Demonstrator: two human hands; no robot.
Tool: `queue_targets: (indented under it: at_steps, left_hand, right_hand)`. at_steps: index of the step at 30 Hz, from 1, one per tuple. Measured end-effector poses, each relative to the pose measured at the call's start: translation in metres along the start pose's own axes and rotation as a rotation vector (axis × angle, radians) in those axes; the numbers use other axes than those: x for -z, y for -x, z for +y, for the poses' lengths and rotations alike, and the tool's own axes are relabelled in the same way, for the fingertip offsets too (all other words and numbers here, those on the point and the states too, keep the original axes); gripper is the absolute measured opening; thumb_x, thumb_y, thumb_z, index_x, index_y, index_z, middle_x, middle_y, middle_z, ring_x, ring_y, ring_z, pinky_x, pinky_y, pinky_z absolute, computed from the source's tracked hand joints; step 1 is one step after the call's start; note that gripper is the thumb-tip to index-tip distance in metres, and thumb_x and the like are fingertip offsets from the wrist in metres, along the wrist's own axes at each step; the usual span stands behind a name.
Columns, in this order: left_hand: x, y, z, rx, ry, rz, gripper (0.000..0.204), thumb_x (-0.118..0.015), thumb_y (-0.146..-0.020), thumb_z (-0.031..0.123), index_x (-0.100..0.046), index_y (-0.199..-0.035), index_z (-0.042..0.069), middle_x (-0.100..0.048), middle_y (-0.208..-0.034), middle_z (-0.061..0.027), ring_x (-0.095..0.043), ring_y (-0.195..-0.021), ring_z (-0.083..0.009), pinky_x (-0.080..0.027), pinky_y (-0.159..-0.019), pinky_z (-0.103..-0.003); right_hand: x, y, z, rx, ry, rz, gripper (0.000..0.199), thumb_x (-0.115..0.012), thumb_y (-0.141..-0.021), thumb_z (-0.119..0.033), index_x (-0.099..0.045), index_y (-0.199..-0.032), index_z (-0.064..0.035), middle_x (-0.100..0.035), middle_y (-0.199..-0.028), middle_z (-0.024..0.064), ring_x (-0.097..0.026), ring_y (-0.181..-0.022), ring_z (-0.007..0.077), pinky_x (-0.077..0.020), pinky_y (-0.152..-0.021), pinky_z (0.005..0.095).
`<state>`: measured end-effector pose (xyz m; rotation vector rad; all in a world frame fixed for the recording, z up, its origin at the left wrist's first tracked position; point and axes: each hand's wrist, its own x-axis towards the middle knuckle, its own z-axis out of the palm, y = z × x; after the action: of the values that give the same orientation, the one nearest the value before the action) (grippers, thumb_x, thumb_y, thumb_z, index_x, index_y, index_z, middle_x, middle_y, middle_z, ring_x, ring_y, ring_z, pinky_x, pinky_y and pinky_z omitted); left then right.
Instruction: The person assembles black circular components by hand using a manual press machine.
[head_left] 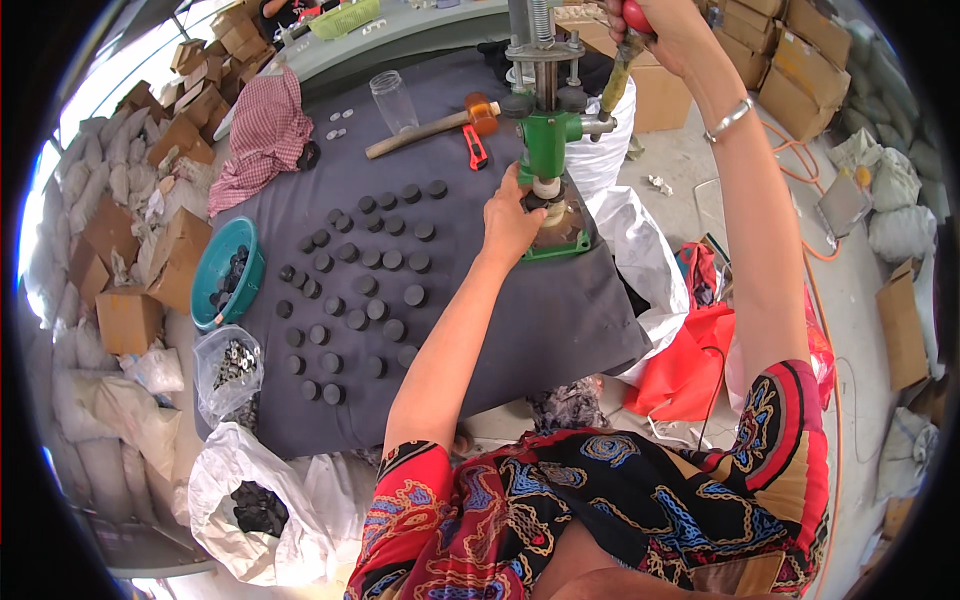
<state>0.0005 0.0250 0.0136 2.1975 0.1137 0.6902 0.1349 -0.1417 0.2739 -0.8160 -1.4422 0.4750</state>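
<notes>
A green hand press (546, 145) stands at the right end of the dark-covered table (480, 370). My left hand (512, 222) is at its base, with thumb and fingers closed round a small black round piece (537, 201) under the ram. The fingers partly hide that piece. Raised at the upper right, my right hand (665, 32) grips the press lever (617, 80) by its red knob (637, 15). Several black round caps (370, 259) are spread over the cloth left of my left forearm.
Behind the caps lie a mallet (430, 130), a red utility knife (474, 148) and a clear jar (394, 102). A teal basin (228, 272) and a bag of small metal parts (233, 365) sit at the left edge. White sacks (640, 255) stand beside the table.
</notes>
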Motion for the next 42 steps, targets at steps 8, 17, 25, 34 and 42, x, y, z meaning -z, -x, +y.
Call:
queue_targets:
  at_steps: [8,17,25,34,42]
  left_hand:
    - [-0.013,-0.003,0.002,0.089,0.221,0.034,0.085,-0.076,-0.065,0.002,-0.033,-0.139,-0.005,-0.067,-0.108,-0.0192,-0.065,-0.101,-0.0228,-0.048,-0.089,-0.031]
    - [-0.02,-0.002,-0.002,0.159,0.321,0.053,0.087,-0.077,-0.066,0.0,-0.031,-0.14,-0.005,-0.067,-0.109,-0.0172,-0.065,-0.1,-0.019,-0.048,-0.09,-0.029]
    - [0.027,0.005,-0.024,0.011,0.141,0.133,0.061,-0.071,-0.069,0.004,-0.051,-0.127,0.001,-0.066,-0.109,-0.0171,-0.063,-0.102,-0.0299,-0.048,-0.09,-0.037]
    - [0.1,0.021,-0.065,0.193,-0.847,0.057,0.025,-0.066,-0.073,0.012,-0.067,-0.098,0.006,-0.067,-0.098,-0.017,-0.061,-0.095,-0.0358,-0.051,-0.082,-0.045]
    - [0.091,0.018,-0.087,0.243,-0.85,-0.069,0.025,-0.062,-0.071,0.008,-0.066,-0.095,0.002,-0.067,-0.092,-0.0197,-0.064,-0.089,-0.0372,-0.051,-0.08,-0.045]
  right_hand:
    - [-0.029,0.053,0.027,0.376,-0.148,-0.048,0.026,-0.046,-0.095,-0.016,-0.062,-0.101,0.004,-0.053,-0.056,0.0045,-0.05,-0.042,0.0136,-0.0406,-0.039,0.025]
    - [-0.1,0.111,0.011,-0.131,0.643,0.549,0.029,-0.047,-0.093,-0.013,-0.064,-0.113,-0.0006,-0.053,-0.066,-0.0008,-0.05,-0.064,0.0072,-0.0428,-0.062,0.0232]
    - [-0.128,0.191,0.067,-0.076,0.941,0.489,0.025,-0.051,-0.094,-0.018,-0.065,-0.102,0.0002,-0.055,-0.07,0.0037,-0.05,-0.059,0.0105,-0.0415,-0.057,0.0249]
    - [-0.118,0.147,0.034,-0.08,0.729,0.599,0.03,-0.045,-0.096,-0.02,-0.064,-0.104,0.0026,-0.053,-0.064,0.0025,-0.049,-0.058,0.0094,-0.0413,-0.057,0.0241]
    - [-0.057,0.049,-0.005,-0.164,0.445,0.591,0.032,-0.045,-0.096,-0.021,-0.062,-0.106,0.0041,-0.051,-0.058,0.0021,-0.051,-0.055,0.0105,-0.0421,-0.053,0.0242]
